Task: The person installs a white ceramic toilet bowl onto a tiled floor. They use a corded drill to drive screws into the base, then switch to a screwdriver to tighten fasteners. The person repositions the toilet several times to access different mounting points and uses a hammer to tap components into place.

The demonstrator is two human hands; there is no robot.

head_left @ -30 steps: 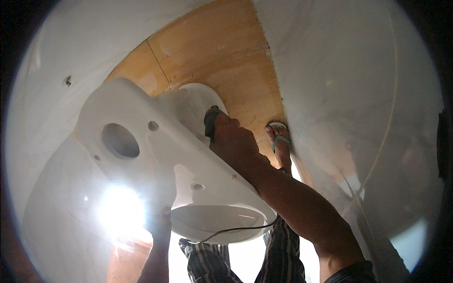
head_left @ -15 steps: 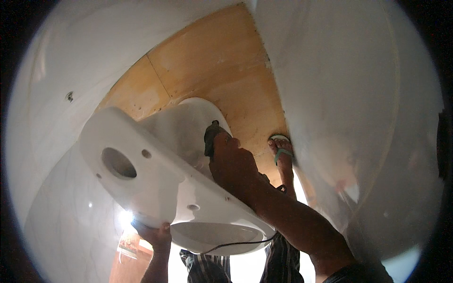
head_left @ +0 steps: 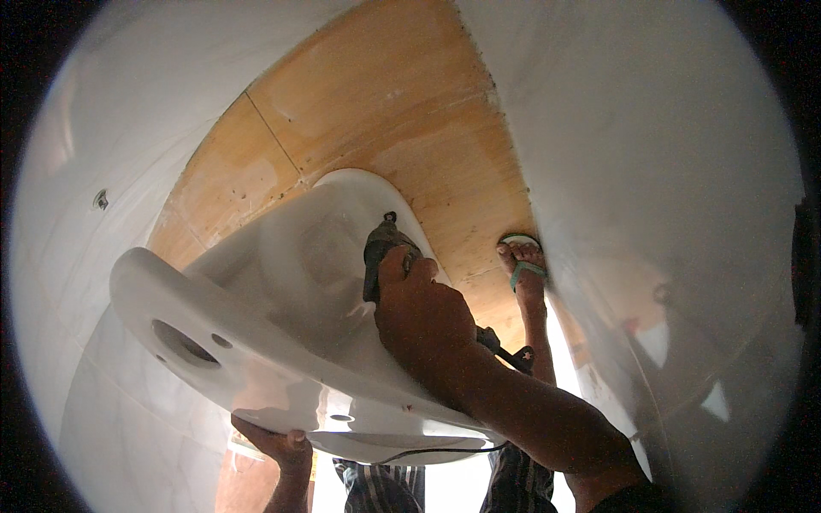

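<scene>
A white ceramic toilet bowl (head_left: 282,256) lies tilted in front of me, its flat holed face turned toward me and its rounded end on the wooden-coloured floor. My left hand (head_left: 282,446) grips its near lower edge, thumb on top and the fingers mostly hidden underneath. My right hand (head_left: 419,295) is wrapped round a dark power tool (head_left: 376,252), held over the bowl's right side with its narrow tip pointing away from me. Whether the tool touches the ceramic I cannot tell. My forearm covers part of its body. A black cord (head_left: 436,450) runs across the near rim.
Pale, glossy walls rise close on the left (head_left: 77,282) and right (head_left: 650,214). The orange-brown floor (head_left: 393,77) narrows between them. A foot in a sandal (head_left: 523,256) stands by the right wall. A small metal fitting (head_left: 101,199) sits on the left wall.
The toilet bowl has tipped, so its holed face shows narrower and its left end sits lower and farther left. My right hand keeps its hold on the power tool.
</scene>
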